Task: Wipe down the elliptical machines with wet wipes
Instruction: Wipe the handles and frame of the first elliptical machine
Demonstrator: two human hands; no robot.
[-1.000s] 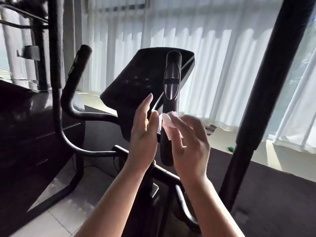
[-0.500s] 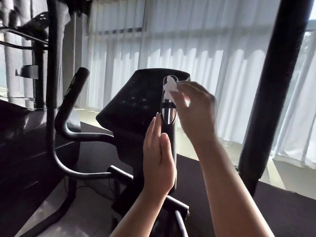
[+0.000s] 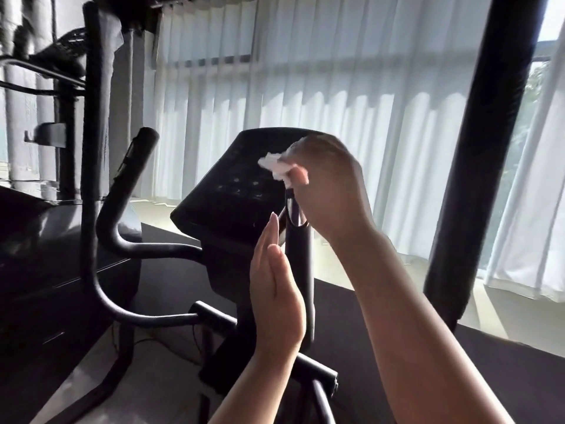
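Observation:
A black elliptical machine fills the middle of the view, with its dark console [image 3: 235, 191] tilted toward me. An upright black handle [image 3: 298, 264] stands just in front of the console. My right hand [image 3: 330, 191] covers the top of that handle and grips a crumpled white wet wipe [image 3: 275, 166] against it. My left hand [image 3: 275, 295] is held flat and upright beside the handle's lower part, fingers straight; whether it touches the handle is unclear.
A curved left handlebar [image 3: 122, 194] rises at the left. A thick black pole [image 3: 477, 154] crosses the right side. White curtains [image 3: 351, 117] hang behind. More dark gym equipment [image 3: 46, 224] stands at the far left.
My right hand has carried the wipe up from the handle's middle to its top and now covers it. The left hand stayed flat beside the handle. The camera tilted upward.

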